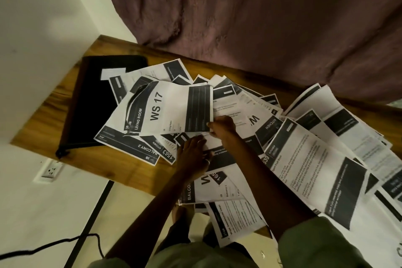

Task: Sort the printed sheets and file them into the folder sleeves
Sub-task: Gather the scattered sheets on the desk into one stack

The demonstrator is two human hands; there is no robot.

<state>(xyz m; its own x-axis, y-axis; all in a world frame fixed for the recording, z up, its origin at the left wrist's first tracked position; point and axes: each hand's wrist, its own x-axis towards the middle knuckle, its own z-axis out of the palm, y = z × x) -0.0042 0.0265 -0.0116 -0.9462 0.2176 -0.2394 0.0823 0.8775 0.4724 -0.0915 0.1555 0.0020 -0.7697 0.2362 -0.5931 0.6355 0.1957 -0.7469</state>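
Many printed black-and-white sheets (pixel 304 159) lie fanned in a loose pile across the wooden table (pixel 52 104). My right hand (pixel 224 126) pinches the corner of a sheet marked "WS 17 LIVING ROOM" (pixel 169 109) and holds it lifted over the pile. Just below it, my left hand (pixel 193 154) rests flat on the papers, fingers spread, a ring on one finger. A closed black folder (pixel 93 102) with a small white label lies at the table's left end, partly covered by sheets.
A mauve curtain (pixel 261 17) hangs behind the table's far edge. White walls close in on the left, with a power socket (pixel 51 169) below the table. A black cable (pixel 54 246) runs over the floor. Some sheets overhang the near edge.
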